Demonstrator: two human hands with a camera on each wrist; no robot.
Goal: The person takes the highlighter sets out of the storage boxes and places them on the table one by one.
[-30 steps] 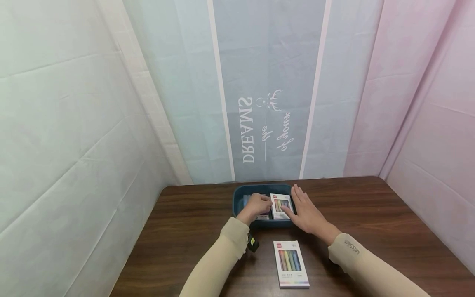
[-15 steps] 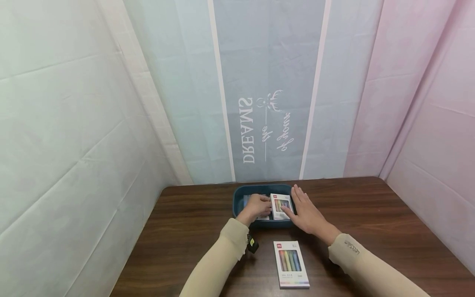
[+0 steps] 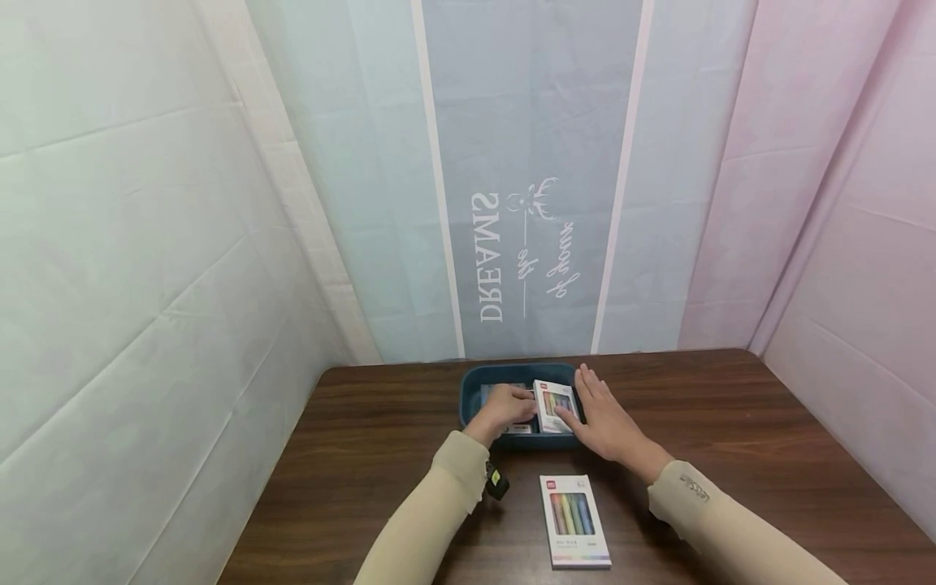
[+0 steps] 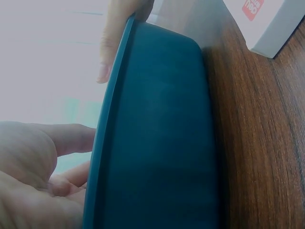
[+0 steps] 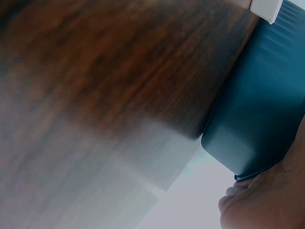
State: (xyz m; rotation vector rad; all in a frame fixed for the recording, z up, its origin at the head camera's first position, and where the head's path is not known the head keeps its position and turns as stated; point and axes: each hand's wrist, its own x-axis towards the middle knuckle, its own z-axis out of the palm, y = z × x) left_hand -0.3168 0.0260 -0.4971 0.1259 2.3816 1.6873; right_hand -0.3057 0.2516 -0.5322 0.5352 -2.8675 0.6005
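A dark teal plastic bin (image 3: pixel 522 440) stands near the table's back edge. In its right half lies a white box (image 3: pixel 553 396) with coloured sticks in its window. My left hand (image 3: pixel 506 408) reaches into the bin, its curled fingers at that box's left edge; its fingertips are partly hidden. Beneath this hand lies a bluish pack (image 3: pixel 493 392), mostly covered. My right hand (image 3: pixel 605 421) has straight fingers along the bin's right rim, with the thumb over the box. In the left wrist view, the bin's side wall (image 4: pixel 157 124) hides the fingertips.
A second white box (image 3: pixel 574 522) with coloured sticks lies face up on the brown wooden table (image 3: pixel 731 455), in front of the bin. Printed curtains (image 3: pixel 526 122) hang behind the table and at both sides.
The white box in the bin has tilted slightly, its left edge a little higher, with my left fingers at that edge. My right hand has hardly moved.
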